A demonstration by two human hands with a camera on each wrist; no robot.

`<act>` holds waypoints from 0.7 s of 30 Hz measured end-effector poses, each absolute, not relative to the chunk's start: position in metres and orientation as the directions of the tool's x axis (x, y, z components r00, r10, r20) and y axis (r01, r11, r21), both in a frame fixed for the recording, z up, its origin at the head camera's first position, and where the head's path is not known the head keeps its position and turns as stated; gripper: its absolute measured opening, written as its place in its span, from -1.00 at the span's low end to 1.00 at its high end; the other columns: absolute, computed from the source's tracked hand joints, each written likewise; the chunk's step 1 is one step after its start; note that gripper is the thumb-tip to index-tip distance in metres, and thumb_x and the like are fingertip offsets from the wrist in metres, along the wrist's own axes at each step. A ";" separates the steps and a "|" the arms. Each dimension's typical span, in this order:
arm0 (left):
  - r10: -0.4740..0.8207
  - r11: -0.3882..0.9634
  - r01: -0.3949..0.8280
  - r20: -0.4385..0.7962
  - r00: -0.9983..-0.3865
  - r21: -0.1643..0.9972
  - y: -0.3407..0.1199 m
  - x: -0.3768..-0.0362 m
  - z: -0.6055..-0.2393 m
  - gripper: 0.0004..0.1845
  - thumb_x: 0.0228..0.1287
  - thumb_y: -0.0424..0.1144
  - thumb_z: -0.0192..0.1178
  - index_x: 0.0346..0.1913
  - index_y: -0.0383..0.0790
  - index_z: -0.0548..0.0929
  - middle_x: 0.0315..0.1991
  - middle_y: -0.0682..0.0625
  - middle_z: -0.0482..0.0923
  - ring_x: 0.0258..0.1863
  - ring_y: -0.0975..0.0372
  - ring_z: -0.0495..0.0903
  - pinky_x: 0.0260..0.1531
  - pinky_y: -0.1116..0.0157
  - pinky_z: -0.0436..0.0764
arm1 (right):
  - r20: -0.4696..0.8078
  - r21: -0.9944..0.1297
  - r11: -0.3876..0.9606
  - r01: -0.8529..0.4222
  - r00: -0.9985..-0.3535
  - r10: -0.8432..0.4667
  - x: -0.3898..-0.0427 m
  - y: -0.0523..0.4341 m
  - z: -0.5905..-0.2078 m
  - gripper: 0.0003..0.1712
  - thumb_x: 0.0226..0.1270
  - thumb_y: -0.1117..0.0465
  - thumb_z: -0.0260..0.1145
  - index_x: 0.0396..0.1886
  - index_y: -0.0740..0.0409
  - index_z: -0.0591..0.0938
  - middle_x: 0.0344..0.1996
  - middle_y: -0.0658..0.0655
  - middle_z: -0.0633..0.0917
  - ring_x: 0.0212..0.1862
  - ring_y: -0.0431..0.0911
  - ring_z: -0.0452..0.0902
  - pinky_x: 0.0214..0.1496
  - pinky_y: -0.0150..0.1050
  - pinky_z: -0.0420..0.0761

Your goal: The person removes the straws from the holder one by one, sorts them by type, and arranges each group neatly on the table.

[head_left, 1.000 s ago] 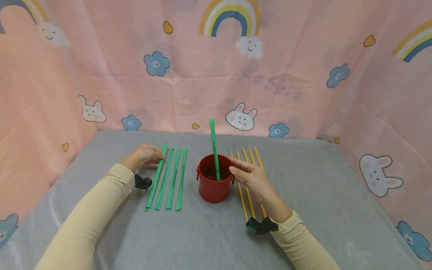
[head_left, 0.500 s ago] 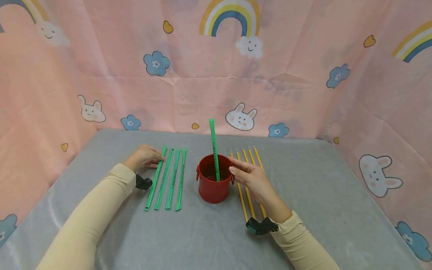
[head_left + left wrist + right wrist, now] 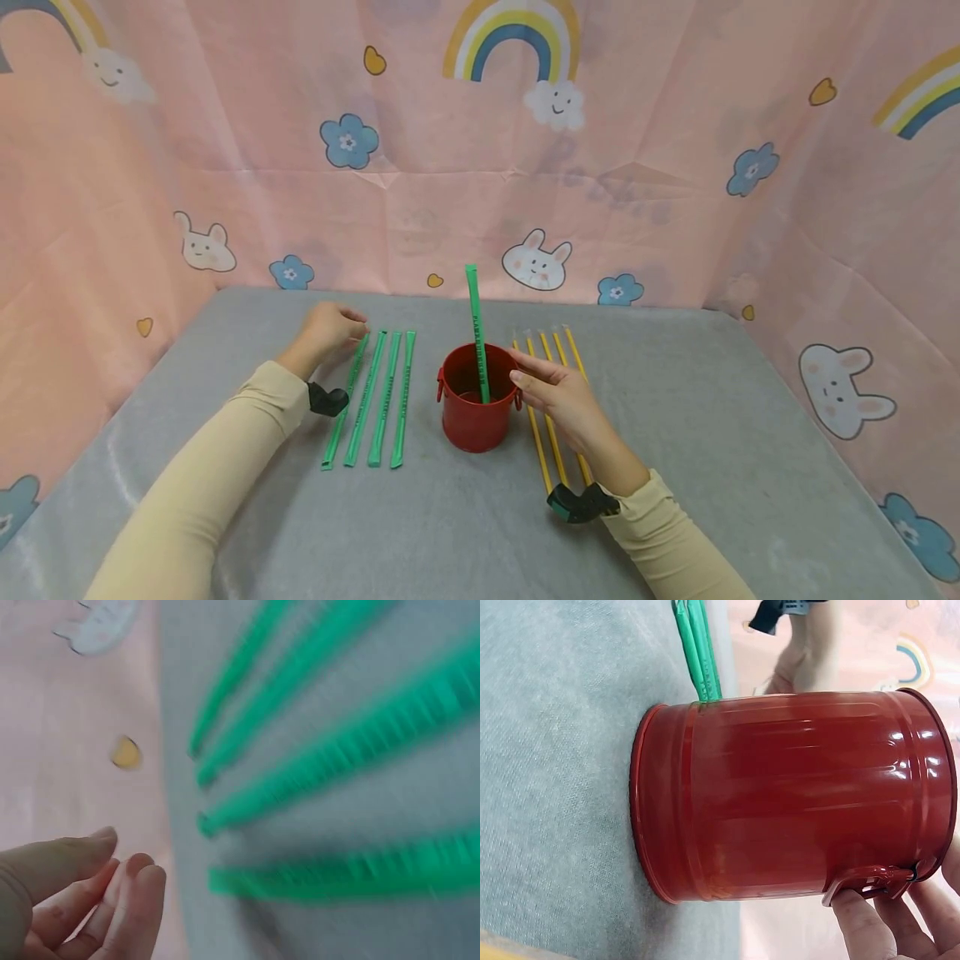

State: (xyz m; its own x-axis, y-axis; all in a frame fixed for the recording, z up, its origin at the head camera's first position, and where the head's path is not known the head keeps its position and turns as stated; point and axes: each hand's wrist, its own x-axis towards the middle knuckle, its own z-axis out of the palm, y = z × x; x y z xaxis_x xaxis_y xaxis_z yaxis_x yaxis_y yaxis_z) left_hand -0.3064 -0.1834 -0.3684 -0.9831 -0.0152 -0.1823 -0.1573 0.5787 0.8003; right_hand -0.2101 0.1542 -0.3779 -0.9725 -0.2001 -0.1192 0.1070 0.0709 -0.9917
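Note:
My left hand (image 3: pixel 328 331) hovers by the far end of the leftmost green wrapped straw (image 3: pixel 347 400). In the left wrist view, its thumb and fingers are loosely bent with nothing between them, apart from the blurred green straws (image 3: pixel 337 765). Several green straws lie side by side on the table. At the centre stands a red bucket (image 3: pixel 475 427), with one green straw (image 3: pixel 477 329) leaning upright inside. My right hand (image 3: pixel 564 400) holds the bucket at its right rim; in the right wrist view, fingers (image 3: pixel 864 922) touch its small side handle (image 3: pixel 866 879).
Several thin yellow straws in clear wrappers (image 3: pixel 538 442) lie to the right of the bucket, partly under my right hand and wrist. The grey tabletop (image 3: pixel 420 533) ends at a pink printed curtain (image 3: pixel 420 208) behind and at the sides.
My left hand has let go of the leftmost green straw and moved up and away toward its far end; that straw lies lower on the table. Right hand and bucket have stayed put.

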 end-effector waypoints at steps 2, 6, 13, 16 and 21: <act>0.007 0.522 -0.133 -0.160 -0.987 0.843 -0.176 -0.306 -0.366 -0.62 0.43 -0.33 0.13 0.21 -0.46 0.56 0.19 -0.36 0.56 0.10 -0.11 0.63 0.12 0.10 0.66 | -0.118 -0.992 0.071 0.106 -0.973 -0.201 -0.210 0.155 -0.378 -0.43 0.49 0.24 0.21 0.45 0.21 0.38 0.43 0.23 0.42 0.43 0.09 0.37 0.33 -0.07 0.50; 0.053 0.445 -0.091 -0.127 -0.990 0.891 -0.159 -0.303 -0.364 -0.61 0.44 -0.32 0.15 0.22 -0.49 0.54 0.20 -0.39 0.55 0.18 -0.13 0.59 0.19 0.07 0.61 | -0.119 -0.992 0.074 0.106 -0.972 -0.201 -0.210 0.155 -0.378 -0.42 0.49 0.23 0.21 0.45 0.21 0.38 0.43 0.23 0.42 0.44 0.09 0.37 0.33 -0.07 0.50; 0.091 0.325 -0.047 -0.081 -0.993 0.945 -0.130 -0.297 -0.358 -0.64 0.41 -0.32 0.20 0.18 -0.44 0.59 0.20 -0.33 0.58 0.17 -0.07 0.62 0.16 0.11 0.63 | -0.125 -0.991 0.071 0.112 -0.972 -0.200 -0.210 0.155 -0.378 -0.43 0.49 0.23 0.21 0.45 0.20 0.39 0.42 0.23 0.43 0.42 0.09 0.38 0.32 -0.08 0.51; 0.112 0.244 -0.040 -0.069 -0.991 0.969 -0.120 -0.294 -0.355 -0.65 0.40 -0.34 0.21 0.17 -0.45 0.59 0.20 -0.33 0.58 0.15 -0.06 0.63 0.12 0.16 0.66 | -0.127 -0.991 0.069 0.115 -0.971 -0.204 -0.210 0.154 -0.379 -0.42 0.49 0.23 0.21 0.45 0.20 0.38 0.43 0.23 0.42 0.43 0.09 0.37 0.33 -0.07 0.50; 0.147 0.141 -0.030 -0.051 -0.988 0.989 -0.106 -0.289 -0.348 -0.65 0.41 -0.32 0.21 0.17 -0.44 0.59 0.18 -0.32 0.59 0.11 -0.02 0.67 0.10 0.15 0.67 | -0.127 -0.991 0.067 0.116 -0.971 -0.203 -0.211 0.154 -0.379 -0.42 0.49 0.22 0.21 0.45 0.20 0.38 0.44 0.23 0.41 0.43 0.09 0.37 0.33 -0.05 0.48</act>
State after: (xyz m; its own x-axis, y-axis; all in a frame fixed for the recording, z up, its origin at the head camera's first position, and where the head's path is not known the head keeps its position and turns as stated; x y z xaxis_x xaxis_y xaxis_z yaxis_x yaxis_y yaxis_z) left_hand -0.2891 -0.1058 -0.3476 -0.9879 0.1468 -0.0509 -0.0300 0.1414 0.9895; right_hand -0.2109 0.1542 -0.3786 -0.9709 -0.2031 -0.1271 0.1156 0.0675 -0.9910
